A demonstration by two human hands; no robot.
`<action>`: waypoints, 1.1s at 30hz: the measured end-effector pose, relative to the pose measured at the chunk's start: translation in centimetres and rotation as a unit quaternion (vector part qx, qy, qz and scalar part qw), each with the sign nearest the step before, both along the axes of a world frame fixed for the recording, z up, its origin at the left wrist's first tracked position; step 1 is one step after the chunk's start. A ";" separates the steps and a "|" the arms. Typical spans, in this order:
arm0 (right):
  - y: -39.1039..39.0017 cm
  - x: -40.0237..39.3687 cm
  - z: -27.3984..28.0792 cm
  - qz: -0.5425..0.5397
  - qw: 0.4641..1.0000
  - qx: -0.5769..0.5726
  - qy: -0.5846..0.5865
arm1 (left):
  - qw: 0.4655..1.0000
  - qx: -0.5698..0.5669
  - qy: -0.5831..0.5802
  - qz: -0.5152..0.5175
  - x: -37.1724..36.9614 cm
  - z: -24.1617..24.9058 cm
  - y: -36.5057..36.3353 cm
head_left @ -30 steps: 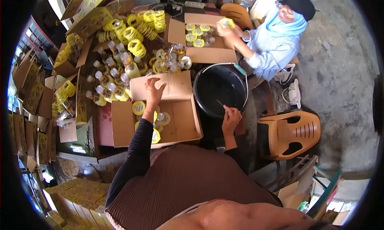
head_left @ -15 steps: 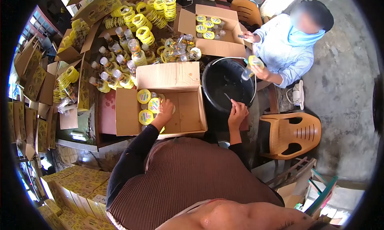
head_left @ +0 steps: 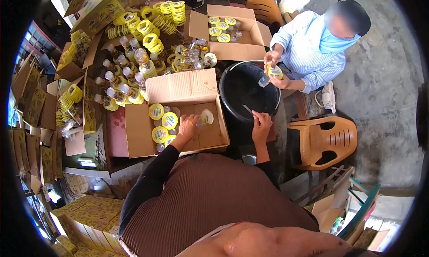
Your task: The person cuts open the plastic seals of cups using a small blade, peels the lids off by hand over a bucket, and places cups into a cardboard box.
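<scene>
My left hand (head_left: pixel 187 127) is inside the near cardboard box (head_left: pixel 174 89), its fingers closed at a clear plastic bottle (head_left: pixel 205 118) with a pale round top, which leans to the right. The exact hold is partly hidden. Left of that hand, several bottles with round yellow lemon labels (head_left: pixel 170 120) stand in the box. My right hand (head_left: pixel 262 126) grips a small thin blade (head_left: pixel 246 108), pointing up and left over the near rim of a black bucket (head_left: pixel 226 98).
Across the bucket, a person (head_left: pixel 308 47) holds a yellow-labelled bottle (head_left: pixel 273 73) in both hands. A second open box (head_left: pixel 237 51) stands behind. Bottles (head_left: pixel 120 80) and stacked yellow rings (head_left: pixel 152 29) crowd the table's left. An orange chair (head_left: pixel 328 141) stands right.
My left hand has shifted slightly right and down, and the leaning bottle now shows beside it. The other person's hands have come together at their bottle. My right hand keeps the blade.
</scene>
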State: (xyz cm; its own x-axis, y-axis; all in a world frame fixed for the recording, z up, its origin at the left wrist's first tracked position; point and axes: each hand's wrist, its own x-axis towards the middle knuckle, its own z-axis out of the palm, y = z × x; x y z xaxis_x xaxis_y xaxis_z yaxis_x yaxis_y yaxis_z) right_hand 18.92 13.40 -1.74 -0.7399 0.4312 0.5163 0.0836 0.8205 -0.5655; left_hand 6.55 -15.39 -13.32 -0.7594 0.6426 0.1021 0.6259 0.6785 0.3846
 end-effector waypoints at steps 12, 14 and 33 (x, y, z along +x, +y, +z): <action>-1.4 -0.9 4.2 -0.025 0.999 -0.007 0.035 | 0.985 -0.021 -0.157 0.060 -0.5 -3.2 2.8; -1.9 -1.2 4.4 -0.009 0.999 -0.011 0.032 | 0.984 0.007 -0.164 0.064 -0.9 -4.0 3.0; -8.7 -2.0 7.2 0.146 0.989 0.015 -0.001 | 0.910 0.345 -0.229 -0.011 -0.8 12.4 3.1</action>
